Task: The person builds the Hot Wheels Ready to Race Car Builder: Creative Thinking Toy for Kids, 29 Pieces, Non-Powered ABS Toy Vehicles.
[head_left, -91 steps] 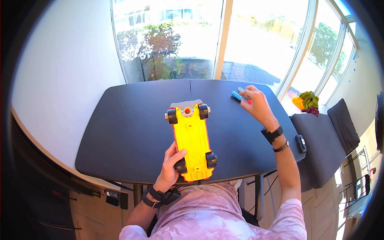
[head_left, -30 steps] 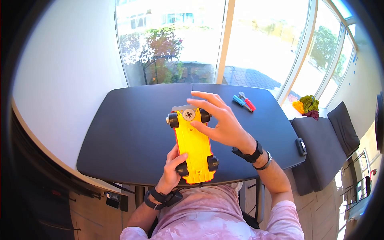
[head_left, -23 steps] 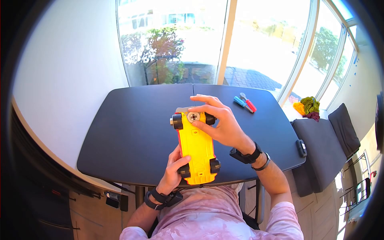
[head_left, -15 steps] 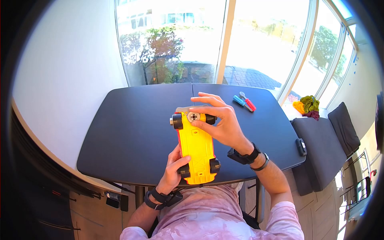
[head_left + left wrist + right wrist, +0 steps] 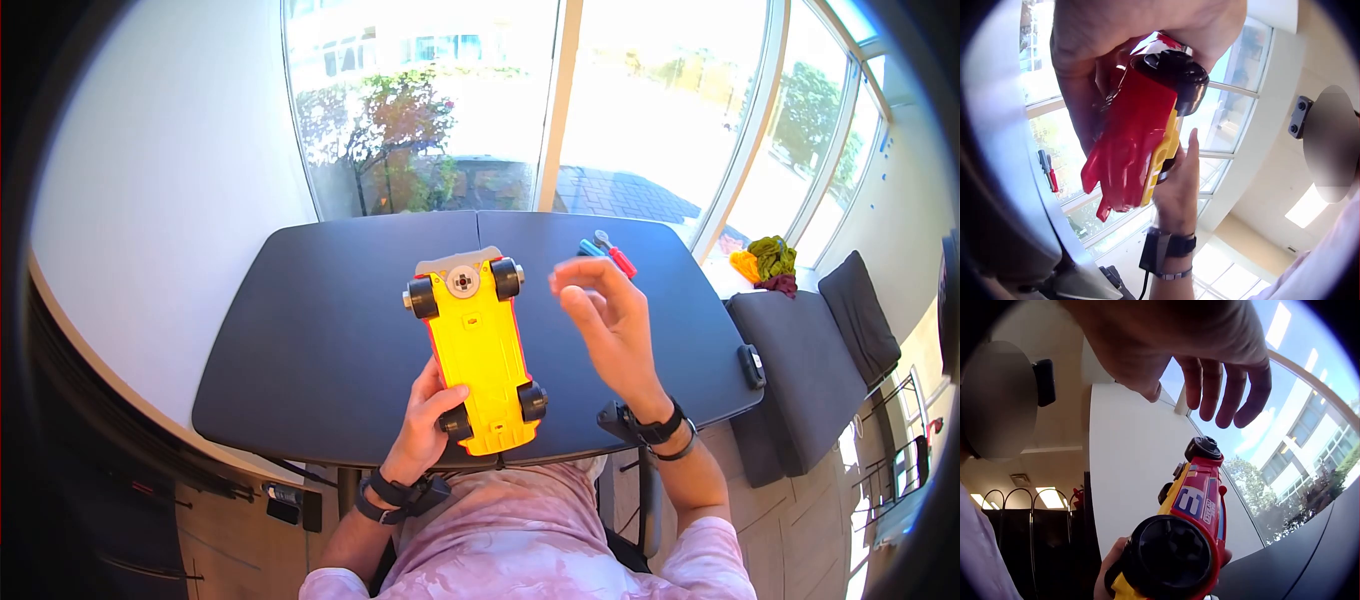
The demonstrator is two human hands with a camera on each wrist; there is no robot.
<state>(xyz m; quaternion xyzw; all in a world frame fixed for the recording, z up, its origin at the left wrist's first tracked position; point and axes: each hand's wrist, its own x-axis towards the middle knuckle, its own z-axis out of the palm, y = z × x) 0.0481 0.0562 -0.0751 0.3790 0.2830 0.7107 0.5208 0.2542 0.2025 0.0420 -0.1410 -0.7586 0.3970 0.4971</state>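
In the head view the left hand (image 5: 424, 421) grips a toy car (image 5: 482, 375) near its rear wheels, yellow underside up toward the camera and grey bumper away from the body. A grey round piece (image 5: 463, 281) sits in the underside between the front wheels. Off to the right of the car, the right hand (image 5: 611, 325) hangs in the air with relaxed, bent fingers, touching nothing. The right wrist view shows the car's red side (image 5: 1200, 503) below that hand (image 5: 1204, 356). In the left wrist view the left hand (image 5: 1141, 31) wraps round the car's red body (image 5: 1132, 140).
A blue-handled tool (image 5: 590, 247) and a red-handled tool (image 5: 622, 262) lie on the dark table (image 5: 320, 330) at the far right. A small black case (image 5: 752, 367) is at the table's right edge. Coloured cloths (image 5: 772, 258) lie beyond the grey seat (image 5: 795, 380).
The right hand has let go of the car's front end and moved right, clear of it. In the left hand, the car has shifted slightly left and tilted.
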